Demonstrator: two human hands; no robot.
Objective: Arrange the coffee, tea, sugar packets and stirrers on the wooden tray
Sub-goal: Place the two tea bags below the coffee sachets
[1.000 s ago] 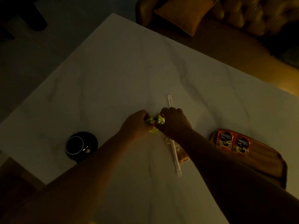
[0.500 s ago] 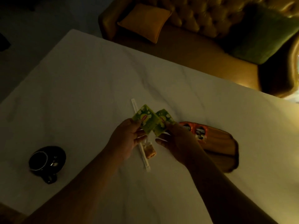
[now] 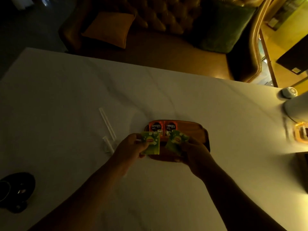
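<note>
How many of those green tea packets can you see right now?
2. One green tea packet is held in the left hand, the other in the right hand, both over the wooden tray. More could be hidden.

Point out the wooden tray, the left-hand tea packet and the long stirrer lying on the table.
wooden tray [image 3: 195, 130], head view, bare right part of its floor.
left-hand tea packet [image 3: 151, 144], head view, middle of its green face.
long stirrer [image 3: 107, 124], head view, midway along its wrapper.
</note>
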